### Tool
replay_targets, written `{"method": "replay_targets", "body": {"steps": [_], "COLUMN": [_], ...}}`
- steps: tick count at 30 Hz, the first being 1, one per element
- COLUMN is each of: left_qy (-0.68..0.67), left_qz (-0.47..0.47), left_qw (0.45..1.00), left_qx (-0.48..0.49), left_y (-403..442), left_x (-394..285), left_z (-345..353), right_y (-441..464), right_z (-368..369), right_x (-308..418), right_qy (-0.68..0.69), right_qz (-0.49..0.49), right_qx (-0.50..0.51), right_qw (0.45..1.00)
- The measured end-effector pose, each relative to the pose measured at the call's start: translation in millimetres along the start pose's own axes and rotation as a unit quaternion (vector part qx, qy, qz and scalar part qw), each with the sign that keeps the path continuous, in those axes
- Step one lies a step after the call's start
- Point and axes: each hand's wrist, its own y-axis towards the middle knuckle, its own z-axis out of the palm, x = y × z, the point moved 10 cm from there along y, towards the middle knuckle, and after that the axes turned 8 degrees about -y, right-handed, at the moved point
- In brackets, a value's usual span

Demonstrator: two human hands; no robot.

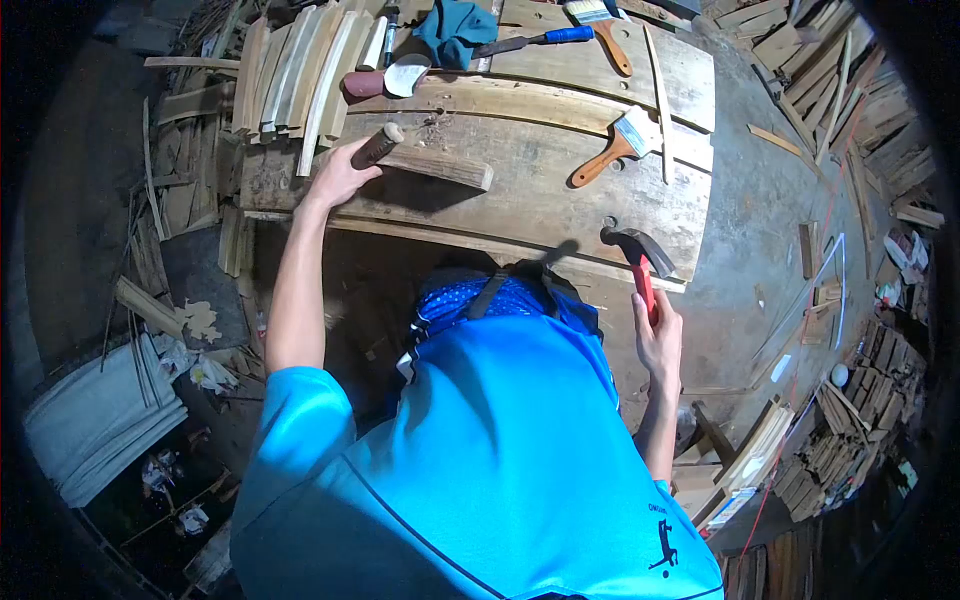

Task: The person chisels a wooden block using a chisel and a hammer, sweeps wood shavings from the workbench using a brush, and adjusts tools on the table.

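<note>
My left hand [340, 178] is closed around a tool with a dark brown cylindrical handle [376, 148], pale at its top end. Its lower part is hidden, so I cannot make out its kind. Right beside that hand, a thick wooden block [440, 168] lies on the workbench [540, 165]. Off the bench's front right corner, my right hand [660, 338] grips the red handle of a claw hammer [643, 262]. The hammer's dark metal head is up, over the bench edge.
Two paintbrushes [600, 165], a blue-handled tool [568, 35], a teal cloth [450, 32] and a white-and-maroon cup-like object [405, 75] lie on the bench. Curved wooden strips [290, 75] are stacked at its left. Wood scraps [850, 430] pile up on the floor at right.
</note>
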Motion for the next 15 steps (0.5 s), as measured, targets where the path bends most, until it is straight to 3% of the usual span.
{"method": "replay_targets", "body": {"steps": [4, 7, 15], "left_qy": [-0.051, -0.081, 0.046], "left_qz": [0.131, 0.167, 0.306], "left_qw": [0.989, 0.982, 0.951], "left_qx": [-0.040, 0.009, -0.014], "left_y": [-21.8, -31.3, -43.0], "left_x": [-52.3, -98.7, -195.4], "left_z": [-11.1, -12.8, -14.0], "right_y": [0.1, 1.2, 8.2], "right_z": [-2.5, -2.4, 1.2], "right_x": [4.9, 3.5, 7.9], "right_qy": [0.003, 0.016, 0.010], "right_qz": [0.001, 0.016, 0.007], "right_qx": [0.005, 0.005, 0.019], "right_qw": [1.000, 1.000, 1.000]}}
